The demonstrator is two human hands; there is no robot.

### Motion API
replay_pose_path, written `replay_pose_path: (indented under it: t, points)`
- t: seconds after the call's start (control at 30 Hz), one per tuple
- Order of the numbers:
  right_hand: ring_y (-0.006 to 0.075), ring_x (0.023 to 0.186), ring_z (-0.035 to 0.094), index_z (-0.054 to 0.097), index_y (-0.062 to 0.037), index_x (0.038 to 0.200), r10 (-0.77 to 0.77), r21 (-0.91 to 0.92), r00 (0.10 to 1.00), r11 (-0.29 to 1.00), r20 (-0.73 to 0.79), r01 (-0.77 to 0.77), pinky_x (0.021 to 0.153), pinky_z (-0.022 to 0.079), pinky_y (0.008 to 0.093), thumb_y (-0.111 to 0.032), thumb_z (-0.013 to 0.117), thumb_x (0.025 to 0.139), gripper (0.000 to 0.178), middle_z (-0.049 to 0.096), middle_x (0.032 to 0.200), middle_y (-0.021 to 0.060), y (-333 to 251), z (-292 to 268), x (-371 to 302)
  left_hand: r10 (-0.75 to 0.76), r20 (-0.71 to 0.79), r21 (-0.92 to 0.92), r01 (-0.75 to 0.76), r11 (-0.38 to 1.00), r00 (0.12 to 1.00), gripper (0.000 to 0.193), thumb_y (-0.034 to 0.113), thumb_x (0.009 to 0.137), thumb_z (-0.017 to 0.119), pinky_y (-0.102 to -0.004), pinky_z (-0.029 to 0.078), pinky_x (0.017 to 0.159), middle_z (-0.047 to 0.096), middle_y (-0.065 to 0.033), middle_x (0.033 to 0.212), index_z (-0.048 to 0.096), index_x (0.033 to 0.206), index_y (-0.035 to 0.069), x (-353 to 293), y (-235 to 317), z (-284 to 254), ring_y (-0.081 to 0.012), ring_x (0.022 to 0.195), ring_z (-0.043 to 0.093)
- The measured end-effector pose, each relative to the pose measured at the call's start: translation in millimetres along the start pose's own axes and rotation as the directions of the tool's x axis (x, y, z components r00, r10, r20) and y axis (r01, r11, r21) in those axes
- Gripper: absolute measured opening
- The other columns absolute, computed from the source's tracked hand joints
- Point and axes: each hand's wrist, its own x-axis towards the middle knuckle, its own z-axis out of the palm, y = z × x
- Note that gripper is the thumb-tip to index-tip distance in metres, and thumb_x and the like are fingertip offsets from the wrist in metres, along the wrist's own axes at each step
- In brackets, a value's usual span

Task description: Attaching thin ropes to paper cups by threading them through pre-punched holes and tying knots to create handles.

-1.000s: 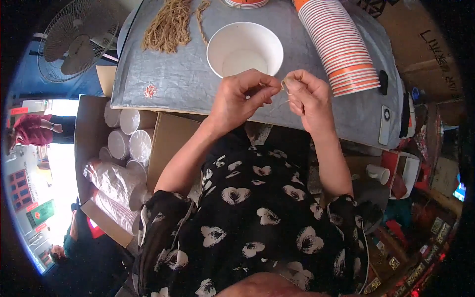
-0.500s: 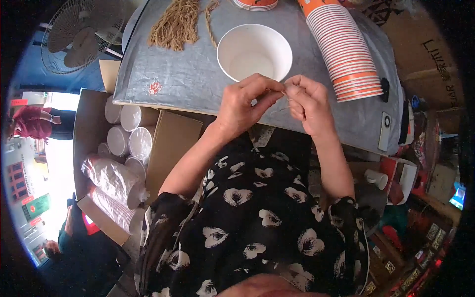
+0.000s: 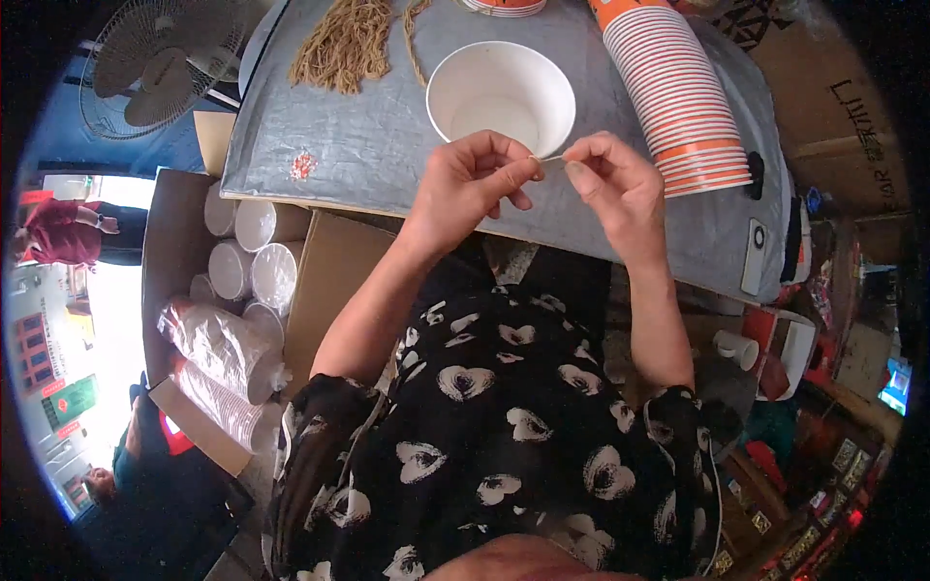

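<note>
In the head view, the person's left hand (image 3: 460,189) and right hand (image 3: 625,194) were raised above the near part of a grey-covered table (image 3: 368,145). Thumb and forefinger of each were pinched on a thin, pale strand (image 3: 550,159), which ran nearly level across the small gap between the two hands. The left hand's remaining fingers were loosely curled; how the right hand's others lay was hard to tell.

The strand was just in front of a white paper tub (image 3: 538,82), its mouth facing up. Left of the tub lay a tan cord (image 3: 412,48) and a bundle of tan strings (image 3: 344,48); to its right, a long stack of orange-and-white tubs (image 3: 678,97) lay on the table.
</note>
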Motion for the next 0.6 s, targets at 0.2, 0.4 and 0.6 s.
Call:
replay_pose_path:
  t: [0.2,0.4,0.6]
  points:
    - [0.0115,0.081,0.063,0.068,-0.0028,0.100,-0.226,-0.347,0.974,0.916,-0.025,0.203,0.066,0.051,0.0257,-0.002,0.075,0.082,0.020,0.064,0.094,0.0030,-1,14,-9,-0.070,-0.042,-0.074,0.067,0.995,0.997,0.018,0.019,0.094,0.071,-0.0164,0.037,0.044,0.073,-0.0033,0.088,0.067,0.099,0.003,4,-3,4,-0.0059,0.062,0.065]
    - [0.0182,0.078,0.066,0.068,-0.0035,0.094,-0.333,-0.450,0.937,0.856,-0.101,0.255,0.067,0.053,0.0297,0.000,0.078,0.077,0.020,0.066,0.088,0.0059,10,22,-10,-0.048,-0.078,-0.039,0.045,0.998,0.996,0.017,0.018,0.093,0.071,-0.0160,0.038,0.043,0.073,-0.0029,0.085,0.067,0.099,0.003,2,-4,12,-0.0061,0.062,0.066]
    - [0.0210,0.077,0.067,0.068,-0.0024,0.091,-0.395,-0.484,0.915,0.819,-0.085,0.308,0.066,0.053,0.0314,0.003,0.075,0.078,0.016,0.065,0.087,0.0072,17,21,-12,-0.044,-0.099,-0.022,0.042,0.999,0.994,0.016,0.016,0.094,0.070,-0.0182,0.049,0.055,0.073,-0.0039,0.087,0.066,0.100,0.001,-2,-5,17,-0.0088,0.076,0.070]
